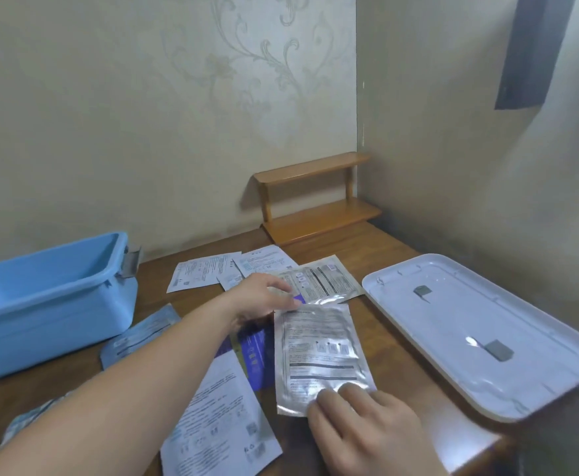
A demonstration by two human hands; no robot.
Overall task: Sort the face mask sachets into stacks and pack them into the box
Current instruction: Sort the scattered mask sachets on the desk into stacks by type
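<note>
At centre frame a silver sachet [320, 355] lies on the brown table [394, 331]. The right hand [367, 431], at the bottom of the frame, presses its lower edge with relaxed, flat fingers. The left hand [264, 297] reaches across from the lower left and pinches the sachet's upper left corner. More sachets lie scattered around it. The open blue box [41, 304] stands at the left, its white lid [480, 331] at the right.

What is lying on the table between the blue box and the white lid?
Head view: scattered sachets, with both hands on them, between box and lid.
</note>
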